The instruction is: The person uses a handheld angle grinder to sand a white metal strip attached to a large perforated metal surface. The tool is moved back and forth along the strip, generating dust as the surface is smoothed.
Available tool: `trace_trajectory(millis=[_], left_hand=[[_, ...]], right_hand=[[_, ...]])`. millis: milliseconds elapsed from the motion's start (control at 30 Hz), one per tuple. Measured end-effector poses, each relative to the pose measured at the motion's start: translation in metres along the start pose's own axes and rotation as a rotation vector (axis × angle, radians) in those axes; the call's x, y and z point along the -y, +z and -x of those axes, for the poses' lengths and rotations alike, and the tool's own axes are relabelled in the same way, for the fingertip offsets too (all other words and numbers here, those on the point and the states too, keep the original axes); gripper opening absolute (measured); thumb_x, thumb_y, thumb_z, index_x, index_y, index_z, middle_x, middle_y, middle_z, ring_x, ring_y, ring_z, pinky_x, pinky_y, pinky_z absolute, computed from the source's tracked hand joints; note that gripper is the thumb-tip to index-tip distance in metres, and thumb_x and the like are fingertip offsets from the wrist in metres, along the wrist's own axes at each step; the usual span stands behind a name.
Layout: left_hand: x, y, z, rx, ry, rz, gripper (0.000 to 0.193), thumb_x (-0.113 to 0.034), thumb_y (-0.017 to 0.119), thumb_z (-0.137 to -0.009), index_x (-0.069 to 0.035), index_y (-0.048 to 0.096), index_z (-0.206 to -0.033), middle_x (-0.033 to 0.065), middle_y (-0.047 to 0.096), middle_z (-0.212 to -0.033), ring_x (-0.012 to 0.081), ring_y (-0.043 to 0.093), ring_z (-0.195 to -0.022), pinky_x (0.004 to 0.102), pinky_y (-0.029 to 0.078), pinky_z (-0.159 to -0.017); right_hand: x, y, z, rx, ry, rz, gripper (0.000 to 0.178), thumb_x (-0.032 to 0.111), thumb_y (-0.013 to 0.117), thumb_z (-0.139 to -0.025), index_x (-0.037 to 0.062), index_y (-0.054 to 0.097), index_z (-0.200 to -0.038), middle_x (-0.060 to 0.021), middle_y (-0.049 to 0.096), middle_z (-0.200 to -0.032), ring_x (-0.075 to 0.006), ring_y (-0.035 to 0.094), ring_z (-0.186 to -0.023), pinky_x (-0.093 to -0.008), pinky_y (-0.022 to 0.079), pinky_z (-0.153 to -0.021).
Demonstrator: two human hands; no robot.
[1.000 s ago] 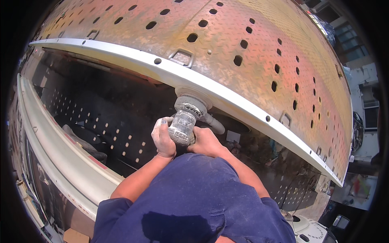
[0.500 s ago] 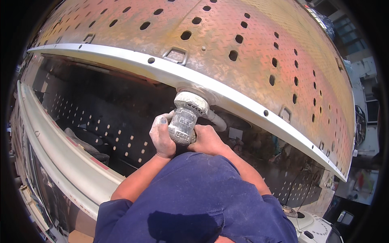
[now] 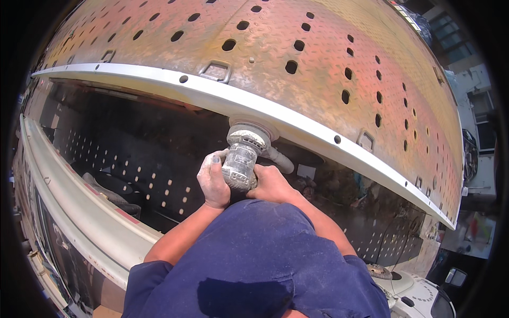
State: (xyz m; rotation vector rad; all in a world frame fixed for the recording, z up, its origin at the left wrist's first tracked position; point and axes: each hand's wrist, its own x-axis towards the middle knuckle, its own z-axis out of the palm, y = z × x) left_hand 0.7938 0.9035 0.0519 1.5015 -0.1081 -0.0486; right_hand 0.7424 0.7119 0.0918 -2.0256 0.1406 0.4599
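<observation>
A dusty orbital sander stands out from the side of a long, white-edged metal deck, its round pad against the face below the white edge strip. My left hand is closed on the left of the sander's body, thumb up and coated in pale dust. From the other side my right hand grips the rear of the body; the sander hides some of its fingers. A pale corrugated hose leaves the sander's head on the right and drops underneath.
The deck is worn orange-yellow tread plate with rows of oval holes and metal loops, such as one loop near the edge. At left runs a cream rail. A white vehicle part shows at lower right. Light spots dot the shaded ground.
The deck and its holes have shifted slightly left in view. Both hands keep their hold on the sander, whose pad stays against the deck's side.
</observation>
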Motion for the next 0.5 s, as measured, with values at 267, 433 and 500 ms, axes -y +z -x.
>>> trace_trajectory(millis=[267,433,500], left_hand=[[-0.004,0.015,0.009,0.049,-0.019,0.048,0.053,-0.038,0.058,-0.118,0.011,0.073,-0.131,0.0167,0.078,-0.125,0.0211,0.071,-0.115,0.0374,0.057,-0.103],[-0.013,0.024,0.010,0.063,0.067,0.010,0.054,-0.039,0.057,-0.118,0.010,0.073,-0.132,0.0185,0.077,-0.129,0.0221,0.070,-0.118,0.0384,0.056,-0.105],[-0.013,0.026,0.012,0.087,0.066,-0.001,0.056,-0.041,0.057,-0.118,0.010,0.073,-0.136,0.0201,0.077,-0.129,0.0235,0.071,-0.118,0.0384,0.056,-0.107]], right_hand=[[-0.015,-0.006,0.010,-0.013,-0.011,0.005,0.043,0.012,0.088,-0.078,-0.0066,0.078,-0.116,-0.0306,0.082,-0.106,-0.0470,0.081,-0.106,-0.0503,0.063,-0.095],[-0.009,-0.014,0.020,-0.018,0.021,0.021,0.045,0.010,0.087,-0.079,-0.0044,0.078,-0.120,-0.0297,0.083,-0.108,-0.0446,0.082,-0.107,-0.0490,0.063,-0.096],[-0.018,-0.016,0.020,0.026,0.056,0.078,0.052,0.005,0.085,-0.080,-0.0028,0.076,-0.130,-0.0292,0.083,-0.111,-0.0403,0.083,-0.110,-0.0456,0.062,-0.098]])
